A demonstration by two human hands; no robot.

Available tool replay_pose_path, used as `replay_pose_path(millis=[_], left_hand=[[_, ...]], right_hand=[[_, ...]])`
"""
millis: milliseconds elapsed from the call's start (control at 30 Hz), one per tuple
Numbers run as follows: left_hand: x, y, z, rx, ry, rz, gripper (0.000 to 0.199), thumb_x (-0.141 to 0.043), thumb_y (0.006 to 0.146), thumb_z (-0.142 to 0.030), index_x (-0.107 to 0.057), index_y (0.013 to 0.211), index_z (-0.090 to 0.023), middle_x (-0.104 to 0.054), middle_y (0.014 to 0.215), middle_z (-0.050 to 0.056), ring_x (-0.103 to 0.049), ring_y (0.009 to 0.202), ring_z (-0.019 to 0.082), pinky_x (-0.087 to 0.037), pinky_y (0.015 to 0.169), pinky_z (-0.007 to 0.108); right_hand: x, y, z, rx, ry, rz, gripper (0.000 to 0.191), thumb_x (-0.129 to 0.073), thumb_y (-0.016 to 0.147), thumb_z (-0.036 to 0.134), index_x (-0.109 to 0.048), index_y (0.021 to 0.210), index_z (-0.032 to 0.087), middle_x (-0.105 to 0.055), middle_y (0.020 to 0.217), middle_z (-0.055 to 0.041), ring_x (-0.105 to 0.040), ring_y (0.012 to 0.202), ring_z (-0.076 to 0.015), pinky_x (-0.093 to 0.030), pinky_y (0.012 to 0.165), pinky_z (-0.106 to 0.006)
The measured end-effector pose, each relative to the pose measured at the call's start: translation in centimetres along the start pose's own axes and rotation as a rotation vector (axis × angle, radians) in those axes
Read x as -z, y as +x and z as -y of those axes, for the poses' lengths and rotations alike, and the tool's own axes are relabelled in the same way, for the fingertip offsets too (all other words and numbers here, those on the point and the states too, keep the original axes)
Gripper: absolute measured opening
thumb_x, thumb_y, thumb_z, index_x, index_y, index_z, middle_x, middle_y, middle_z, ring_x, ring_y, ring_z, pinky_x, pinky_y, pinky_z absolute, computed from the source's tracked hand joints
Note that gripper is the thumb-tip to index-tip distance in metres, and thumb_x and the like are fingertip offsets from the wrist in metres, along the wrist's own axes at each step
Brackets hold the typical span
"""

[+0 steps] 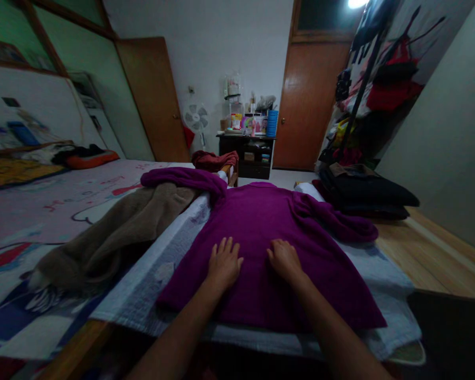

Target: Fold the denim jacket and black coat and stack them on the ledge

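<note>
A long-sleeved purple top (257, 216) lies spread out in front of me, its hem toward me and its collar at the far end. My left hand (224, 264) rests palm down on the left half of its body, fingers stretched and slightly apart. On the right half, my right hand (285, 259) touches the cloth with its fingers curled in. The fingertips are tucked out of sight, so any cloth pinched there is hidden. One sleeve bends out to the left and the other to the right. Under the top is a light blue quilted cover (142, 295).
At left, a brown fleecy garment (130, 232) lies across the edge of a patterned bed (83, 195). Folded dark clothes (368, 192) are stacked at right on a wooden surface (427, 258). Farther back are a dark red cloth (216, 160), a fan (197, 117) and a black cabinet (245, 150).
</note>
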State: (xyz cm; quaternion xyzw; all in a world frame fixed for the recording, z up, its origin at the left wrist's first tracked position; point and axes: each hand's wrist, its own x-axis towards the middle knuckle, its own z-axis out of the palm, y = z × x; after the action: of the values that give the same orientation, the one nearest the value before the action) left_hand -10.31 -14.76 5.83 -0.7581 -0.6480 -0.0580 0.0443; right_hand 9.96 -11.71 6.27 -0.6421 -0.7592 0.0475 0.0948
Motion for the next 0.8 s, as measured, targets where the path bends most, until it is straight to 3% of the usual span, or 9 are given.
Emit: replay_pose_path(millis=[67,133,267,333,400,533,600,667,800], left_hand=[[-1.6,1.6,-1.6,-0.091,-0.051,-0.004,0.048,-0.038,0.093,-0.043,-0.046,0.136,-0.023,-0.037,0.150,0.009,-0.026,0.140,0.027,-0.023,0.112,0.047],[-3.3,2.5,-2.5,-0.098,-0.089,0.059,0.053,-0.037,0.092,-0.050,-0.043,0.140,-0.027,-0.033,0.152,0.006,-0.022,0.141,0.031,-0.021,0.112,0.052],[-5.3,2.5,-2.5,-0.024,-0.132,0.164,0.063,-0.038,0.087,-0.062,-0.031,0.145,-0.037,-0.022,0.157,0.003,-0.013,0.141,0.042,-0.017,0.107,0.066],[-5.3,2.2,-2.3,-0.032,-0.138,0.185,0.066,-0.037,0.086,-0.063,-0.029,0.146,-0.038,-0.019,0.158,0.005,-0.010,0.141,0.043,-0.015,0.107,0.066],[-4.6,2.4,-2.0,-0.043,-0.140,0.234,0.068,-0.041,0.084,-0.063,-0.029,0.146,-0.037,-0.019,0.157,0.007,-0.012,0.141,0.044,-0.018,0.105,0.066],[-2.0,5.2,-1.1,-0.109,-0.157,0.367,0.069,-0.058,0.074,-0.058,-0.048,0.135,-0.028,-0.044,0.144,0.014,-0.041,0.127,0.044,-0.039,0.097,0.058],[-1.1,7.7,-0.1,-0.165,-0.186,0.372,0.047,-0.057,0.078,-0.048,-0.061,0.118,-0.023,-0.062,0.122,0.012,-0.058,0.111,0.033,-0.046,0.093,0.045],[-0.8,10.4,1.2,-0.159,-0.214,0.289,0.030,-0.049,0.086,-0.035,-0.065,0.109,-0.023,-0.066,0.112,0.008,-0.061,0.105,0.023,-0.045,0.094,0.033],[-2.0,15.1,4.4,-0.008,-0.156,0.126,0.040,-0.039,0.092,-0.023,-0.049,0.130,-0.016,-0.052,0.134,0.012,-0.045,0.127,0.019,-0.031,0.108,0.030]], right_hand=[[-1.1,1.8,0.5,0.047,0.037,-0.026,0.045,-0.041,0.092,0.032,-0.049,0.134,0.015,-0.045,0.143,-0.0127,-0.038,0.132,-0.0243,-0.029,0.105,-0.036],[-2.5,2.8,0.2,0.032,0.041,0.014,0.054,-0.039,0.093,0.036,-0.038,0.143,0.017,-0.032,0.152,-0.0095,-0.025,0.140,-0.0245,-0.021,0.110,-0.038],[-4.1,3.0,-1.7,-0.079,-0.014,0.121,0.065,-0.036,0.091,0.057,-0.033,0.146,0.023,-0.026,0.155,-0.0091,-0.018,0.142,-0.0307,-0.018,0.110,-0.046],[-3.4,3.4,-2.5,-0.126,-0.043,0.156,0.067,-0.038,0.089,0.060,-0.037,0.144,0.023,-0.029,0.153,-0.0115,-0.023,0.140,-0.0333,-0.023,0.107,-0.048],[-2.1,4.5,-2.7,-0.166,-0.068,0.209,0.060,-0.043,0.087,0.055,-0.049,0.135,0.020,-0.044,0.143,-0.0160,-0.039,0.131,-0.0346,-0.032,0.100,-0.049],[-0.2,8.5,-2.0,-0.167,-0.048,0.205,0.043,-0.047,0.086,0.043,-0.063,0.114,0.014,-0.064,0.115,-0.0180,-0.059,0.108,-0.0308,-0.041,0.090,-0.043],[-0.6,10.2,-1.5,-0.061,-0.003,0.078,0.043,-0.047,0.088,0.039,-0.058,0.121,0.014,-0.059,0.124,-0.0171,-0.054,0.115,-0.0276,-0.038,0.095,-0.039],[-1.9,11.4,-1.5,0.019,0.030,-0.029,0.047,-0.046,0.089,0.037,-0.052,0.130,0.014,-0.049,0.138,-0.0159,-0.044,0.127,-0.0255,-0.032,0.103,-0.037],[-5.5,11.7,-2.5,0.024,0.055,-0.044,0.050,-0.043,0.091,0.040,-0.050,0.133,0.015,-0.043,0.144,-0.0138,-0.034,0.134,-0.0260,-0.024,0.109,-0.041]])
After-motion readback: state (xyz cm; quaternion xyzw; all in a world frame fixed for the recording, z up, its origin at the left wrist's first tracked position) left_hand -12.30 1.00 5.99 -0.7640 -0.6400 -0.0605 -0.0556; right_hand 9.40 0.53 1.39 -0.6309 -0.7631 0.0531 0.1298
